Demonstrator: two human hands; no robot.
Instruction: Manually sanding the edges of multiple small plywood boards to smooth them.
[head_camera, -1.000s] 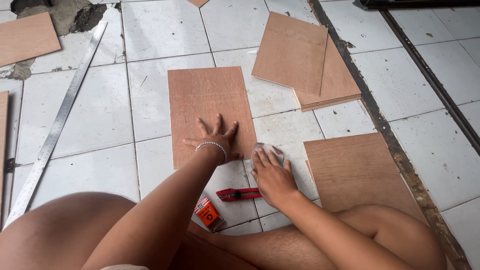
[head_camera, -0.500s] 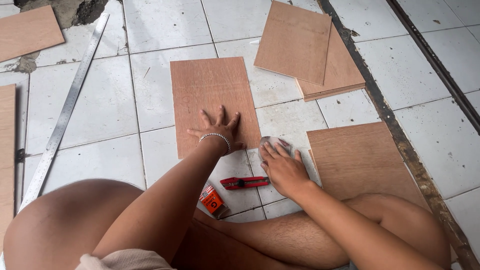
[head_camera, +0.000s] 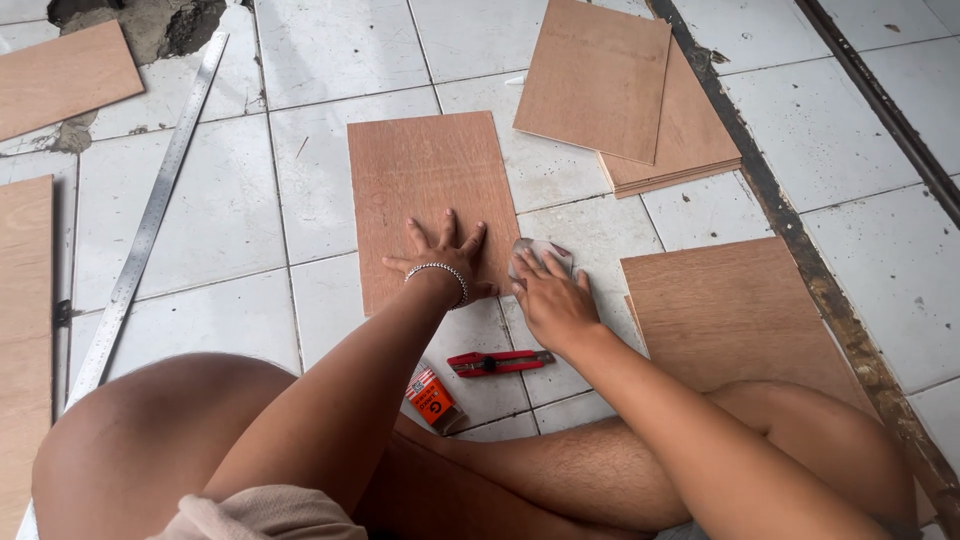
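From the head view, a flat rectangular reddish-brown plywood panel (head_camera: 430, 205) is pinned to the white tiled floor (head_camera: 215, 215) by the left hand (head_camera: 447, 262), fingers spread, so it cannot slide. A grey sanding pad (head_camera: 540, 255) is gripped against the panel's right edge by the right hand (head_camera: 552, 300). A red utility knife (head_camera: 500, 362) lies nearby.

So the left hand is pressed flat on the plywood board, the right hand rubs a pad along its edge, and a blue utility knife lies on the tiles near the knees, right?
Nearly. The utility knife is red, not blue, as the head view shows. The rest holds: the left hand is pressed flat on the plywood board, the right hand holds a greyish pad at its edge, and the knife lies on the tiles near the knees.
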